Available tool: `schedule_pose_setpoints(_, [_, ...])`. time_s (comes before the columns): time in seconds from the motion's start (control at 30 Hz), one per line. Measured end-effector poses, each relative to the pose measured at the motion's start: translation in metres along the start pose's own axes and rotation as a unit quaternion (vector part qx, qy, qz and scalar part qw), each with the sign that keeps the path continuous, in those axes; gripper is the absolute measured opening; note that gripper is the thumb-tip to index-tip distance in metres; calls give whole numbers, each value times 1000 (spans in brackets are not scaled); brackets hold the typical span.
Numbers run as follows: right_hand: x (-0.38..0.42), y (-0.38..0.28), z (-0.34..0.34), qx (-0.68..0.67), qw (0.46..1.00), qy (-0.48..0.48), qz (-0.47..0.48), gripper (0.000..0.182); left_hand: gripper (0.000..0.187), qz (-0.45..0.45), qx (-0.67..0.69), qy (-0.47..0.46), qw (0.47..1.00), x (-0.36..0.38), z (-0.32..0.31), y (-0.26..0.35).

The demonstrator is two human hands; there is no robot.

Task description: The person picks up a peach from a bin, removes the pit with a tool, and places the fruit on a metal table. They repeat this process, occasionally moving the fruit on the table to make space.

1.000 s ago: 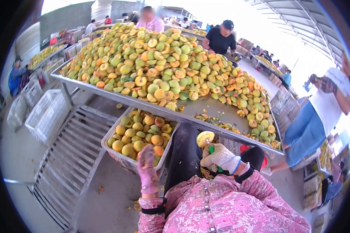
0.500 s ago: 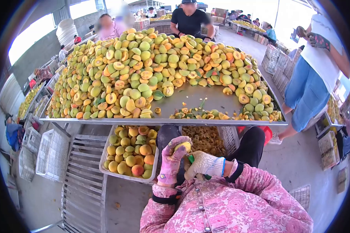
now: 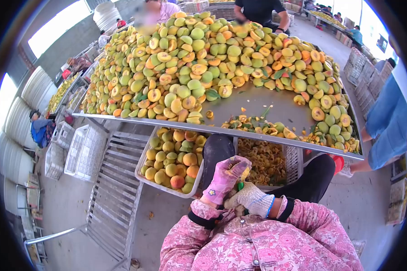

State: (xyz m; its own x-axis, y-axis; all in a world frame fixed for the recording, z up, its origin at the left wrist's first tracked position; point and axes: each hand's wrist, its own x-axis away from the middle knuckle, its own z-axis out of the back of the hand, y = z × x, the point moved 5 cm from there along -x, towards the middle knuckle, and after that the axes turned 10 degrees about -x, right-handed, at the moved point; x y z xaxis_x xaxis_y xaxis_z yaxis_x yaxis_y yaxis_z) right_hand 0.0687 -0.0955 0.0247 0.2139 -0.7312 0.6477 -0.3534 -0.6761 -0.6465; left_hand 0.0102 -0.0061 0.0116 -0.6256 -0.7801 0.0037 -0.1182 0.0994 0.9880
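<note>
My left hand point(image 3: 225, 177), in a pink glove, is closed around a yellow apricot point(image 3: 245, 173), mostly hidden by the fingers. Just to its right, my right hand point(image 3: 253, 198) wears a white knitted glove and grips a small tool with a green handle point(image 3: 241, 185). The tool's working end is hidden, so its kind cannot be told. Both hands are close together above my lap. Beyond them, a metal table point(image 3: 276, 106) bears a large heap of apricots point(image 3: 185, 67), many cut in halves.
A white crate point(image 3: 141, 173) of apricots stands under the table's edge, left of my knee. Between my legs, another crate point(image 3: 295, 162) holds brownish-yellow scraps. A slatted metal rack point(image 3: 115, 180) lies to the left. People stand across the table and at the right.
The view has turned, shifting the table and crates in the picture. My left hand has rolled over the apricot, which shows less now. Both hands still hold their things close together.
</note>
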Motion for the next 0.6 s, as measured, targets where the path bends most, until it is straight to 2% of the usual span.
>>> schedule_pose_setpoints(0.1, [-6,-1,7,18,1000,-23,2,18,19,50,45,-17,998,-2,-1,0])
schedule_pose_setpoints(0.17, [-19,3,22,19,999,-45,4,18,24,7,-32,-26,999,-6,2,-3])
schedule_pose_setpoints(0.2, [-7,-8,16,69,996,-62,-3,18,26,-15,-68,-32,997,-9,1,2])
schedule_pose_setpoints(0.23, [1,-11,10,31,998,-47,-21,21,27,13,-42,-57,997,-9,0,5])
schedule_pose_setpoints(0.3, [0,-10,10,-35,994,-97,-27,23,34,15,-5,-90,996,-15,-6,16])
schedule_pose_setpoints(0.33, [-4,-4,8,-124,979,-159,-31,24,29,29,79,-106,991,-16,-10,16])
schedule_pose_setpoints(0.37, [-3,-7,9,-106,985,-133,-7,25,32,28,95,-109,989,-20,-13,13])
schedule_pose_setpoints(0.47, [-13,-5,20,-140,981,-133,0,27,40,36,135,-114,984,-34,-17,0])
schedule_pose_setpoints(0.57, [-12,-11,27,-196,970,-141,-19,26,36,54,168,-148,973,-46,-22,-6])
schedule_pose_setpoints(0.6, [-12,-13,29,-214,965,-148,-27,26,34,64,131,-152,978,-49,-24,-6])
